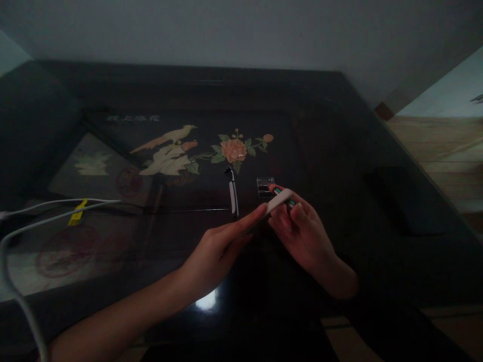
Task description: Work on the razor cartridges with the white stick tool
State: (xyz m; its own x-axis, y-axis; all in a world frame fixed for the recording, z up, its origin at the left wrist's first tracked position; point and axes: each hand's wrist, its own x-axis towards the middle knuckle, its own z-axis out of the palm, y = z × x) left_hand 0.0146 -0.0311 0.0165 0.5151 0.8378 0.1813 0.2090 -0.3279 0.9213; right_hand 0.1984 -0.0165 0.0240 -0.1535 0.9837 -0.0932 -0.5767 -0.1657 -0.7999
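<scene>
The right hand (pixel 302 234) reaches in from the lower right over the dark glossy table (pixel 339 125), wrist bent, palm turned towards the camera, and its fingers curl round a small white device (pixel 279 200) with green and red marks at its far end. The device lies slanted, its far end raised just above the painted flower (pixel 234 150) side of the table, a little nearer the camera than the flower and to its right. The left hand (pixel 222 246) comes in from the lower left on a long bare forearm, fingers stretched flat and together, and its fingertips (pixel 260 208) touch the near end of the white device; it pinches nothing that can be seen.

Just below the flower lies a slim pen-like tool (pixel 232 193), pointing away from the camera, and right of it sits a small clear case (pixel 265 186), just beyond the white device. Far left of the flower, 2 white cables (pixel 45 213) cross the table, 1 bearing a yellow tag (pixel 77 213).
</scene>
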